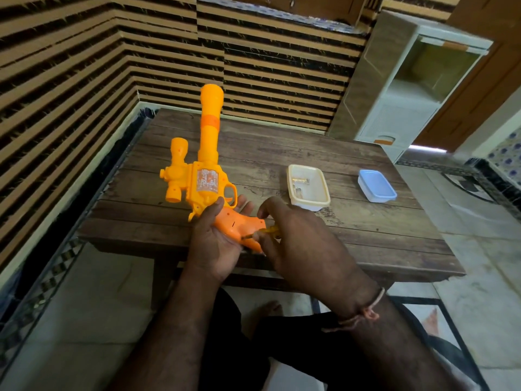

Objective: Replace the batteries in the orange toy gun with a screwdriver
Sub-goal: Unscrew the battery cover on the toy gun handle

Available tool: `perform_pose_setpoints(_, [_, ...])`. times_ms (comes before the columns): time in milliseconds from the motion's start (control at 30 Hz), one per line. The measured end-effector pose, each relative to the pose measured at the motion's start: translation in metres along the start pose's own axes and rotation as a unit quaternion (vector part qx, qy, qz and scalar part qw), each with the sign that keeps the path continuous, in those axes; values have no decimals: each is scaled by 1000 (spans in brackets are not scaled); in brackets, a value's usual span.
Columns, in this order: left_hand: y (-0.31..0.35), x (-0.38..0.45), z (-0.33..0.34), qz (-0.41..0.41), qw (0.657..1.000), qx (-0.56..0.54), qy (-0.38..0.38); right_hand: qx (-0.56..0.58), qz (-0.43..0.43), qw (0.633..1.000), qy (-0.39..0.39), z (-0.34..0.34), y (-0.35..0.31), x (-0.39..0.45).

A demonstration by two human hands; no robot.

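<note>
Fingers of the left hand (214, 244) curl round the orange toy gun's (207, 176) grip above the tabletop's (366, 235) near edge, while the right hand (298, 249) pinches a yellow-handled screwdriver (267, 231), tip against the grip.

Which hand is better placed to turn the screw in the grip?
The right hand: it holds the screwdriver, tip at the orange toy gun grip, while the left hand holds the grip.

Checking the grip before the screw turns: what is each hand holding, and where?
Left hand holds the toy gun by its grip; right hand pinches the screwdriver by its yellow handle.
</note>
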State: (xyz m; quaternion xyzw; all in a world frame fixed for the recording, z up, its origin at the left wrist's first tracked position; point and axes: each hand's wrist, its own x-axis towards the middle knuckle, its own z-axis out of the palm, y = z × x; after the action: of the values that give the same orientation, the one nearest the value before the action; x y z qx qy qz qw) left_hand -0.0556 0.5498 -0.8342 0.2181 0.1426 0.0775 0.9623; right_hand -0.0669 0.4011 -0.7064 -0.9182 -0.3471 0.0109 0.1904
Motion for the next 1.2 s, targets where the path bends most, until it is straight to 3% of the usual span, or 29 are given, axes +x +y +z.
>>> perform_pose_setpoints(167, [1, 1, -1, 7, 1000, 6, -29, -37, -17, 999, -4, -9, -5, 9])
perform_pose_setpoints(367, [-1, -4, 5, 29, 998, 1, -52, 39, -41, 998, -24, -6, -7, 16])
perform_pose_setpoints(600, [-3, 1, -1, 17, 999, 1, -50, -58, -29, 998, 1, -8, -5, 21])
perform_pose_setpoints(833, [-1, 3, -4, 17, 999, 8, -51, -2, -47, 998, -49, -18, -4, 27])
perform_pose_setpoints(1033, [-3, 3, -4, 27, 999, 23, -39, -118, -50, 992, -13, -17, -4, 26])
perform_pose_setpoints(1200, [-1, 5, -6, 11, 999, 22, -47, -35, -60, 996, -57, -21, -6, 28])
